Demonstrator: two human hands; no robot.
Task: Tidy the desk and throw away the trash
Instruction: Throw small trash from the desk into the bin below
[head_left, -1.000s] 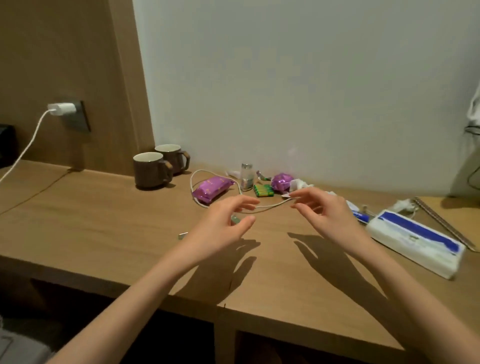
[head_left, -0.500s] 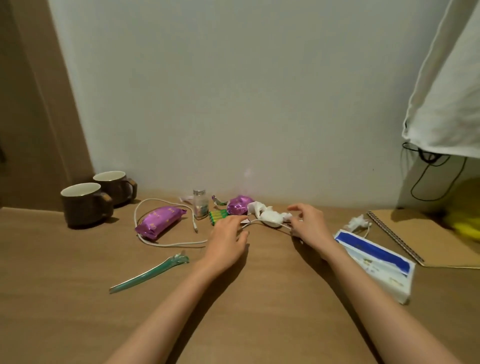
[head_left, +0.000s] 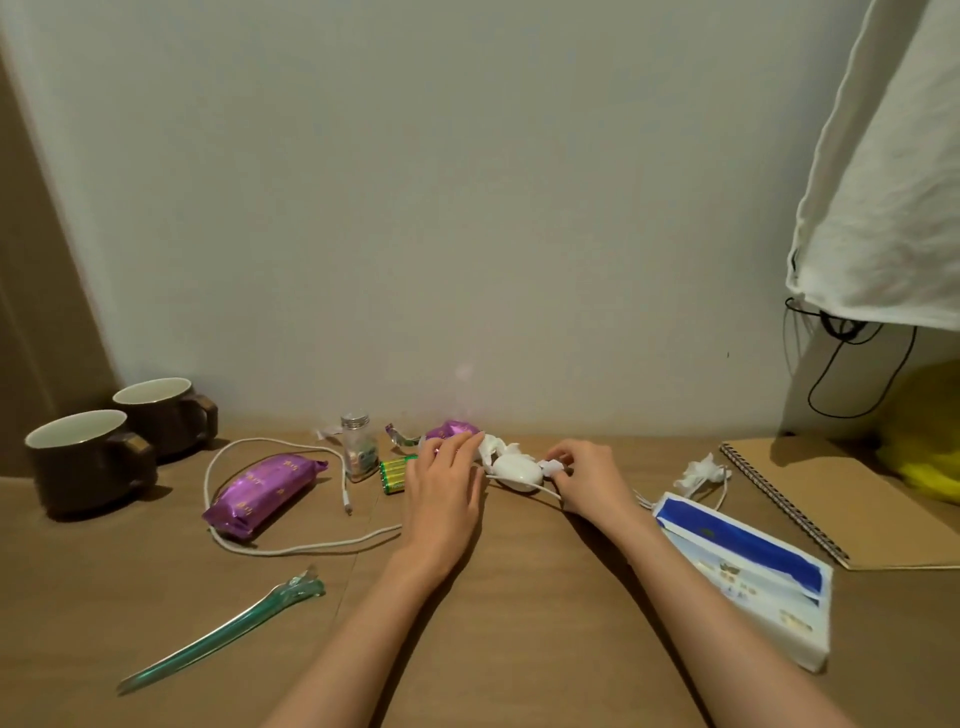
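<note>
A white cable (head_left: 291, 548) loops round a purple packet (head_left: 262, 491) and runs under my left hand (head_left: 444, 491). That hand lies flat on the desk, its straight fingers reaching a crumpled white tissue (head_left: 493, 447) and a purple wrapper (head_left: 451, 429). The cable passes beneath a white oval object (head_left: 515, 471) and into my right hand (head_left: 589, 480). The right hand's fingers are curled and seem to pinch the cable, with the fingertips at a small white scrap (head_left: 548, 466). Green batteries (head_left: 394, 472) lie just left of my left hand.
Two brown mugs (head_left: 85, 460) stand at the far left and a small glass jar (head_left: 358, 452) behind the batteries. A teal hair clip (head_left: 223, 631) lies front left. At the right are a blue-white tissue pack (head_left: 748, 571), another crumpled tissue (head_left: 701, 470), a spiral notebook (head_left: 831, 493) and a hanging white cloth (head_left: 883, 182).
Both hands came down from mid-air with the cable to the desk by the trash. The view swung right and closer. Since half a second ago the hands have barely moved.
</note>
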